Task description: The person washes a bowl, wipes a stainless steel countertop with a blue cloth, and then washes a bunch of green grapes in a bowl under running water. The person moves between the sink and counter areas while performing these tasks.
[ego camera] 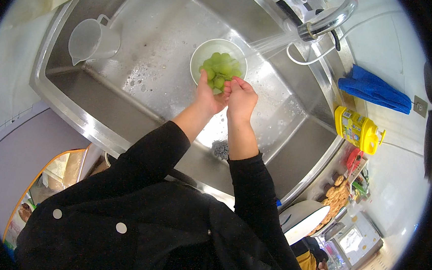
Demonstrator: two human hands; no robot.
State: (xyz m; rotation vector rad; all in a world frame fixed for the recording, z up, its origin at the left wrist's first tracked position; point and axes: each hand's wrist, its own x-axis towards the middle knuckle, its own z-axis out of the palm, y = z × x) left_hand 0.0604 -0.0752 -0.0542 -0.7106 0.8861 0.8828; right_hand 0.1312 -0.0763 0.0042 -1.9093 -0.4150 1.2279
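Note:
Over a white bowl (196, 52) in a steel sink, my left hand (209, 97) cups a bunch of green grapes (222, 65) from the near side, thumb along its left. My right hand (242, 96) has its fingers pinched at the bunch's near right side, where thin green stems show. The grapes are partly in the bowl, and its near rim is hidden behind my hands. A spray of water (271, 43) runs from the chrome faucet (330, 25) toward the bowl and grapes.
A translucent measuring jug (95, 40) stands at the sink's left. A steel wool scrubber (220, 149) lies near the front wall. Beyond the right rim are a blue cloth (374, 89) and a yellow pump bottle (357, 130). A person (310, 257) is in the background, lower right.

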